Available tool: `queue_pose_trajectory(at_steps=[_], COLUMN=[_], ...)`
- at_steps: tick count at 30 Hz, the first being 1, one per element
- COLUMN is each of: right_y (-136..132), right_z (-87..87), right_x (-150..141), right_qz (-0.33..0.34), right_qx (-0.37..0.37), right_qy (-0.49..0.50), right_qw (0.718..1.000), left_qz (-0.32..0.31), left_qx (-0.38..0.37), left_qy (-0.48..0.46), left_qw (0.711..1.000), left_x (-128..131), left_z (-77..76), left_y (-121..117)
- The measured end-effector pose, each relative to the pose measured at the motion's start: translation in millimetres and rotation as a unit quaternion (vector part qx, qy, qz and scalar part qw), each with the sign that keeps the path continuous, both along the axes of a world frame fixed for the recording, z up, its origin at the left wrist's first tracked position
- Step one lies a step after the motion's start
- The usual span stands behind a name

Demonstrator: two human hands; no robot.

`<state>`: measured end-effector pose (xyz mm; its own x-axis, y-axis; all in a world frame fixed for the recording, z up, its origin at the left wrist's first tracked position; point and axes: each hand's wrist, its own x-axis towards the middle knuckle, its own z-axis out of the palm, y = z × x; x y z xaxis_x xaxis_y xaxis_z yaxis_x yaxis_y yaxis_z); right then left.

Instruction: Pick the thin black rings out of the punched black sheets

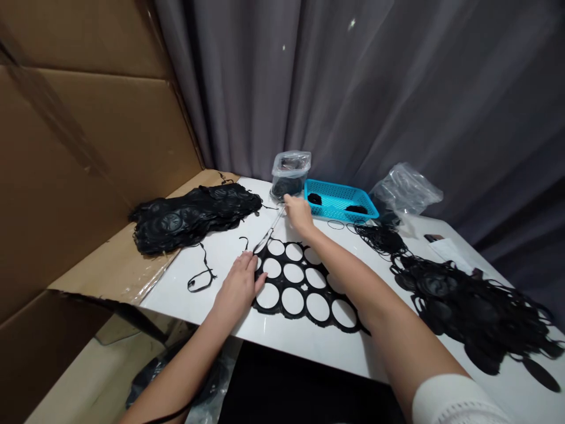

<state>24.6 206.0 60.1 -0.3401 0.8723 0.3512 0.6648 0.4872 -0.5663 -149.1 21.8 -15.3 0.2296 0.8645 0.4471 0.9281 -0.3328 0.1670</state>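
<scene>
The left hand point(241, 282) presses flat on the left edge of a black sheet with round holes point(305, 297). The right hand point(299, 213) pinches a thin item point(276, 224) at the sheet's 12 o'clock, beside a clear container point(290, 175). Around the sheet lie stacked black sheets point(194, 217) at 10 o'clock, a blue basket point(342, 206) at 1 and tangled black pieces point(477, 312) at 3.
</scene>
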Motion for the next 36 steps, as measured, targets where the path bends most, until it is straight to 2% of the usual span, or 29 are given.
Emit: queue_pose_trajectory(at_steps=[3,5,7,10,13,15,19,24,27,29,31,33,35,36], right_y=[15,6,-14,-56,-97,-118,-136,-137,-137,-140,-144,-145,-135,-124], right_z=[10.3,10.2,5.7,-5.8,-19.1,-27.2,-38.5,-44.6,-47.4,-49.6,-50.9,-49.6,-43.9,-39.3], right_x=[9,9,4,-5,-12,-15,-18,-21,-21,-21,-21,-23,-25,-25], right_qz=[-0.082,-0.081,-0.048,0.042,0.136,0.17,0.182,0.19,0.205,0.222,0.242,0.269,0.276,0.257], right_qx=[0.002,-0.01,-0.024,-0.073,-0.142,-0.16,-0.17,-0.191,-0.17,-0.128,-0.055,0.031,0.095,0.112], right_qy=[-0.002,-0.003,-0.006,0.02,0.066,0.077,0.099,0.132,0.127,0.101,0.038,-0.057,-0.134,-0.154], right_qw=[0.997,0.997,0.999,0.996,0.978,0.969,0.963,0.954,0.955,0.961,0.968,0.961,0.947,0.947], left_qz=[-0.002,-0.001,0.006,0.011,0.01,0.016,0.025,0.019,0.019,0.019,0.015,0.011,0.011,0.012], left_qx=[0.006,0.014,0.025,0.023,0.005,-0.003,-0.008,-0.007,-0.004,-0.003,-0.003,-0.004,-0.004,-0.003], left_qy=[0.004,0.003,0.004,0.013,0.015,0.014,0.002,-0.012,-0.006,-0.001,-0.003,-0.011,-0.015,-0.014], left_qw=[1.0,1.0,1.0,1.0,1.0,1.0,1.0,1.0,1.0,1.0,1.0,1.0,1.0,1.0], left_x=[-1,-2,-5,-8,-7,-6,-5,-5,-5,-5,-5,-4,-4,-3], left_z=[5.0,9.7,13.3,13.9,10.3,8.3,8.1,7.7,6.8,7.1,8.2,9.7,10.7,10.9], left_y=[-2,-9,-21,-44,-60,-64,-65,-65,-66,-65,-65,-65,-64,-64])
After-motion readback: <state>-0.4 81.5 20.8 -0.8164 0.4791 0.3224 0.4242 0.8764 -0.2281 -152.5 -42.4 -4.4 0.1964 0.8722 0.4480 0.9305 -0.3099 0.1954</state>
